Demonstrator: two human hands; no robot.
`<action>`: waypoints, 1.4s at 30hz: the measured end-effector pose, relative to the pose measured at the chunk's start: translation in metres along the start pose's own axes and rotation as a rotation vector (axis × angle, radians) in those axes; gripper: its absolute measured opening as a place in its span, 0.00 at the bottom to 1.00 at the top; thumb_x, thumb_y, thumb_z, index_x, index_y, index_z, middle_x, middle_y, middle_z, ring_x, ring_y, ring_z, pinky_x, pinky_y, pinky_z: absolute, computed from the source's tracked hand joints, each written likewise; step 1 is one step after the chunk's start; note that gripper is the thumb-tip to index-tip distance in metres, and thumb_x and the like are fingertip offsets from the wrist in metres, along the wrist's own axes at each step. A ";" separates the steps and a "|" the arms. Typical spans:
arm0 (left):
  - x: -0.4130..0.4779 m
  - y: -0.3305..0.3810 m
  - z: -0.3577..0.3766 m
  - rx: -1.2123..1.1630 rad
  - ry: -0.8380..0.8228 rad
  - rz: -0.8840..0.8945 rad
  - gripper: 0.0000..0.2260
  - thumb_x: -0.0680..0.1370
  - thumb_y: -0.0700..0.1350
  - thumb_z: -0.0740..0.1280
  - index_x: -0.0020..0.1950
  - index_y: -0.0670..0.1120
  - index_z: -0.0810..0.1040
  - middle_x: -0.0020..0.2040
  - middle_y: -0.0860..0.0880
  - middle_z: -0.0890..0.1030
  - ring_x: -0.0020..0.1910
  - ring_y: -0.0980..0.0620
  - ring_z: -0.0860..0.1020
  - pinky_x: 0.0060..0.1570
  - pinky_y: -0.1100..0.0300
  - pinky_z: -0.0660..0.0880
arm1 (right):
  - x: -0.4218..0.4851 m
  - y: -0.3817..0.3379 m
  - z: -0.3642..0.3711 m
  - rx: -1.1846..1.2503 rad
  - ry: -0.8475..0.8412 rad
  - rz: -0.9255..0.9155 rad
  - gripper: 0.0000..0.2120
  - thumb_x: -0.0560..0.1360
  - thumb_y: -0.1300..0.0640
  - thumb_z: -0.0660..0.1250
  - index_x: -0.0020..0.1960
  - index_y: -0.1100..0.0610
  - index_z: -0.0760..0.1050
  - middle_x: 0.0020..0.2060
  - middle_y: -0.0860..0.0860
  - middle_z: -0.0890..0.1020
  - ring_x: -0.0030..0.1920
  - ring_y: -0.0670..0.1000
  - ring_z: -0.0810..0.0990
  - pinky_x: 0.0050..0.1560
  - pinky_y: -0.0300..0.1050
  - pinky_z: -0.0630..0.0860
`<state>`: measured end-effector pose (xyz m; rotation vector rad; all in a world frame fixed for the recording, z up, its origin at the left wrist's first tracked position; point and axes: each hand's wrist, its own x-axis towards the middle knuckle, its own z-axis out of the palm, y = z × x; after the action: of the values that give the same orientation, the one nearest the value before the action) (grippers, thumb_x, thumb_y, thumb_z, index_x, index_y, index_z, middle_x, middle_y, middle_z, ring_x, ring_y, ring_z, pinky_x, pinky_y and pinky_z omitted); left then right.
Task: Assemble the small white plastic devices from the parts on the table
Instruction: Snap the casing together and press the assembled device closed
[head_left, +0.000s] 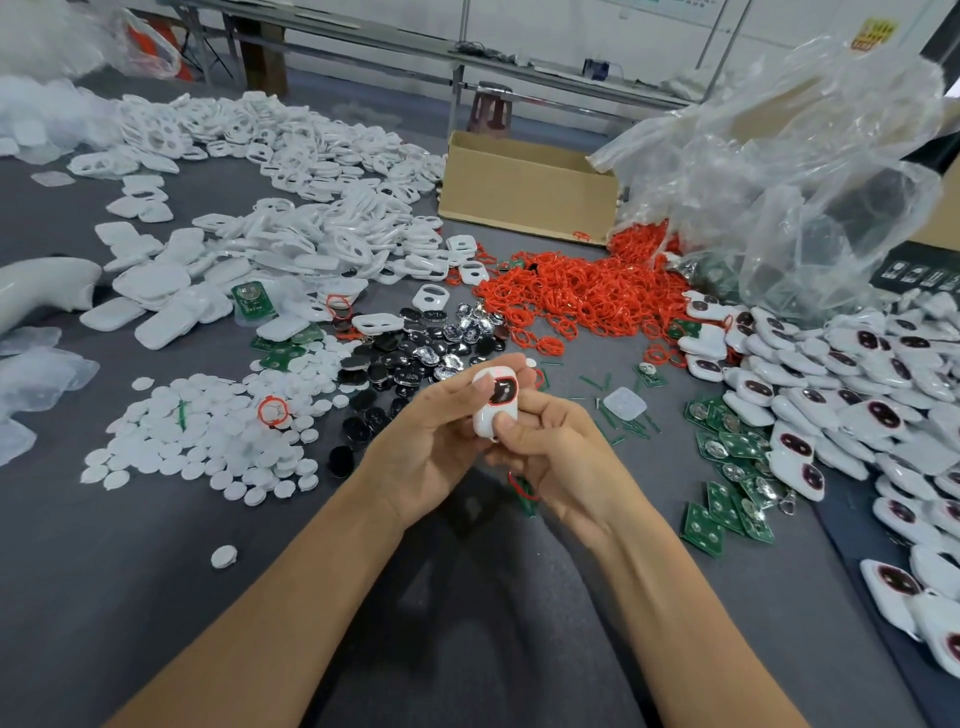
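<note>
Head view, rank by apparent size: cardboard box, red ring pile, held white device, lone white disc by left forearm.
1-2. red ring pile, cardboard box: similar; box is farther, so unranked.
3. white device.
4. lone white disc.

A grey table (130, 597) fills the view, crowded with loose parts. From far left to centre lies a broad heap of white plastic shells (291, 156), many with cut-out holes. Nearer, left of centre, small white round discs (208, 441) are spread out, and one lone disc (224, 556) lies apart, closer to the near edge. Just beside the discs are dark and silvery oval pieces (415, 353). Behind those, a tangle of red rings (582, 296) reaches a crumpled clear plastic bag (805, 182) at the right. A cardboard box (530, 192) stands at the back, between shells and bag. Green circuit boards (727, 499) lie scattered at the right, beside a long pile of white devices (857, 405) with dark windows.
</note>
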<state>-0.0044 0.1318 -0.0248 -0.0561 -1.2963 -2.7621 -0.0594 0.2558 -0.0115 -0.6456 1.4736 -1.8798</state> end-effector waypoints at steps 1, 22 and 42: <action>0.002 -0.001 -0.001 -0.013 0.036 0.016 0.11 0.70 0.41 0.73 0.51 0.47 0.86 0.53 0.49 0.84 0.47 0.53 0.82 0.41 0.60 0.77 | 0.000 0.000 0.001 -0.058 0.024 -0.040 0.09 0.76 0.71 0.62 0.53 0.65 0.77 0.40 0.54 0.83 0.39 0.47 0.81 0.41 0.36 0.77; 0.001 0.003 -0.005 0.282 0.556 0.370 0.17 0.76 0.60 0.63 0.55 0.50 0.80 0.57 0.52 0.83 0.60 0.55 0.78 0.59 0.59 0.75 | 0.005 0.018 0.003 -1.351 0.387 -0.160 0.21 0.63 0.41 0.76 0.55 0.42 0.79 0.65 0.48 0.73 0.71 0.44 0.60 0.60 0.47 0.53; 0.001 -0.004 0.000 0.333 0.473 0.258 0.11 0.76 0.31 0.65 0.48 0.44 0.84 0.43 0.44 0.85 0.39 0.53 0.81 0.43 0.65 0.79 | 0.008 0.013 0.004 -0.589 0.402 -0.189 0.05 0.72 0.61 0.73 0.46 0.59 0.79 0.37 0.56 0.84 0.31 0.51 0.82 0.35 0.48 0.77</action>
<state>-0.0056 0.1341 -0.0274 0.3968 -1.4591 -2.1363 -0.0592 0.2448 -0.0237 -0.7131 2.3436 -1.7763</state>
